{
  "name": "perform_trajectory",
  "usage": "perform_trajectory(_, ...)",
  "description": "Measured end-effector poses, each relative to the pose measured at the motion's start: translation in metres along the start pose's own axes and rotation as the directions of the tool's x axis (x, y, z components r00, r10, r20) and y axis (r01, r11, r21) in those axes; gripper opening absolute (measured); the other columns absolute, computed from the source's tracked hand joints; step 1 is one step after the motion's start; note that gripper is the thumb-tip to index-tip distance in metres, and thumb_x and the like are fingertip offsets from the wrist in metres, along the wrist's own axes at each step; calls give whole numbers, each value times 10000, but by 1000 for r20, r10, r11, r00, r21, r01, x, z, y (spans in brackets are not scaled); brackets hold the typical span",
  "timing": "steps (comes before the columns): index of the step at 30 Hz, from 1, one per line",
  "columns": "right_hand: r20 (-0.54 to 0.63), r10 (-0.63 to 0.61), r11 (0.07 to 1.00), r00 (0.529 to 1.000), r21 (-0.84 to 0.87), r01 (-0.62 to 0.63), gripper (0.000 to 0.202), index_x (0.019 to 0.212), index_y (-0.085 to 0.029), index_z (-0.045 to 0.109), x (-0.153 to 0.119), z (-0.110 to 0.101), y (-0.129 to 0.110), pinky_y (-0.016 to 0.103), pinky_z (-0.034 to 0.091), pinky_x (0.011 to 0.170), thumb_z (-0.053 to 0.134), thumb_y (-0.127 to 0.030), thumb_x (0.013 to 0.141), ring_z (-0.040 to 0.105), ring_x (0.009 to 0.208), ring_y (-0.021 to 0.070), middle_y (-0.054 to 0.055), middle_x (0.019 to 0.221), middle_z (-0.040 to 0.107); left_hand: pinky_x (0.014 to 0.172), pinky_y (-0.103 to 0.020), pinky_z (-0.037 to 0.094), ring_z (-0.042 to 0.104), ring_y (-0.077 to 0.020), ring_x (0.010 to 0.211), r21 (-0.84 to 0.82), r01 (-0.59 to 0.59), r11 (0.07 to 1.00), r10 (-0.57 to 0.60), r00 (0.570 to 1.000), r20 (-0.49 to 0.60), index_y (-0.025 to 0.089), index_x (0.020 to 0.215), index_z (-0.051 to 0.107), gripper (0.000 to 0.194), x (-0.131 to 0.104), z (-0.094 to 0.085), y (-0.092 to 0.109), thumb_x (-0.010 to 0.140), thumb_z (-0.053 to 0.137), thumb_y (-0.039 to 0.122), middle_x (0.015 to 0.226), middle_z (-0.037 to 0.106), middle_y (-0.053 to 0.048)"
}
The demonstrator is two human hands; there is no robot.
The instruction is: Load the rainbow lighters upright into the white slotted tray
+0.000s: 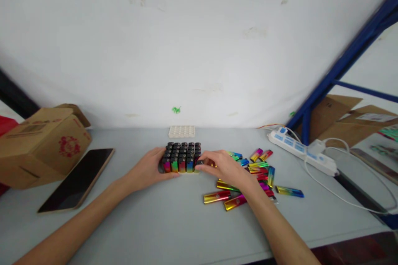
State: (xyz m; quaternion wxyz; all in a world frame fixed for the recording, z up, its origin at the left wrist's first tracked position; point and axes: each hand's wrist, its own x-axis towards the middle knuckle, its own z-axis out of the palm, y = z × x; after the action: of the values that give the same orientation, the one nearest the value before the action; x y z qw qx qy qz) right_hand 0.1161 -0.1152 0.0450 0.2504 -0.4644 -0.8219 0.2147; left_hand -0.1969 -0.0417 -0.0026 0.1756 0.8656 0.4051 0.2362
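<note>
Several shiny lighters (pixel 182 165) with black tops stand upright in close rows on a pale tray, whose front edge just shows beneath them. My left hand (pixel 153 166) grips the left side of this block, thumb along the front bottom edge. At the block's front right corner, my right hand (pixel 219 165) pinches a lighter (pixel 200 162) by its black top; its lower body is mostly hidden. Beneath and beyond my right forearm lies a loose pile of metallic rainbow-coloured lighters (pixel 236 201). One blue and yellow lighter (pixel 290 191) lies apart at the pile's right.
Behind the block, a white tray with small holes (pixel 182 131) lies near the wall. A dark tablet (pixel 77 180) and a cardboard box (pixel 43 145) are on the left. To the right are a white power strip (pixel 301 151) with cables and a blue metal frame (pixel 336 70).
</note>
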Motion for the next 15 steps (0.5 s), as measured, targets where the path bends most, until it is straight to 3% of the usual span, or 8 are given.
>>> perform_trajectory(4, -33, 115, 954, 993, -274, -120, 392, 915, -214, 823, 6, 8, -7, 294, 387, 658, 831, -581, 1051, 704, 699, 207, 48, 784, 810, 1070, -551, 663, 802, -409, 1170, 20, 0, 1000, 0, 1000, -30, 250, 1273, 781, 682, 0, 1, -2, 804, 877, 737, 1276, 856, -123)
perform_trajectory(7, -31, 148, 929, 988, -339, -150, 518, 792, -222, 777, 6, 2, -3, 305, 350, 653, 774, -662, 1065, 684, 680, 203, 45, 729, 777, 1051, -560, 674, 809, -414, 1156, 31, 1, 1000, 1, 999, -39, 249, 1252, 790, 682, 2, 2, -5, 782, 873, 737, 1255, 861, -124)
perform_trajectory(9, -104, 174, 918, 979, -343, -200, 530, 798, -222, 759, 3, -10, 9, 307, 374, 680, 667, -607, 1151, 698, 709, 205, 48, 741, 774, 1045, -562, 679, 812, -418, 1161, 32, 3, 999, -2, 999, -32, 253, 1244, 797, 672, 3, 2, -5, 774, 873, 728, 1256, 863, -127)
perform_trajectory(11, -222, 208, 899, 953, -342, -276, 472, 896, -212, 777, -2, -25, 29, 307, 430, 745, 547, -455, 1230, 738, 798, 216, 68, 827, 800, 1027, -560, 685, 816, -422, 1147, 38, 14, 999, -13, 1000, -24, 253, 1212, 806, 649, 3, 1, -3, 768, 873, 722, 1234, 866, -133)
perform_trajectory(14, -290, 271, 869, 918, -337, -363, 110, 1156, -172, 807, -14, -46, 64, 319, 523, 903, 732, -243, 1120, 785, 1004, 243, 115, 1076, 842, 1018, -543, 693, 823, -418, 1122, 47, 32, 998, -30, 999, -27, 267, 1188, 811, 634, 4, -1, 0, 751, 880, 720, 1210, 868, -128)
perform_trajectory(15, -276, 298, 860, 914, -337, -383, 127, 1187, -160, 809, -19, -51, 75, 331, 541, 944, 782, -211, 1074, 787, 1036, 250, 127, 1123, 839, 1035, -538, 690, 824, -414, 1124, 45, 30, 999, -29, 999, -31, 274, 1202, 810, 639, 4, -1, 1, 750, 880, 720, 1219, 868, -123)
